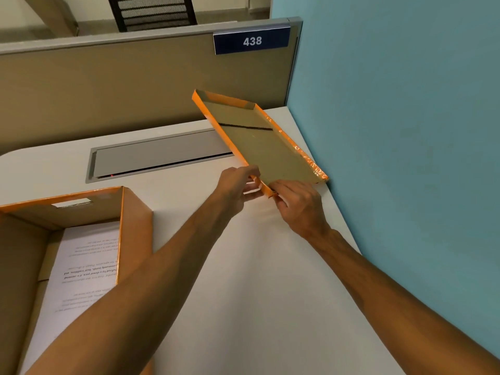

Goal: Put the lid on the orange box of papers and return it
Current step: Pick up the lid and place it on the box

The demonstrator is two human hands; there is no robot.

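Note:
The orange lid [257, 142] is tilted up off the desk at the back right, its brown cardboard inside facing me and its far side leaning near the blue wall. My left hand [238, 189] pinches its near left edge. My right hand [300, 205] grips the near corner beside it. The open orange box [135, 220] stands at the front left of the desk. Printed papers [84, 269] lie inside it. My left forearm crosses in front of the box's right wall.
A white desk [257, 280] carries everything. A grey cable flap [162, 155] is set into it behind the box. A beige partition [108, 87] with a blue "438" plate [251, 40] closes the back; a blue wall [405, 131] closes the right.

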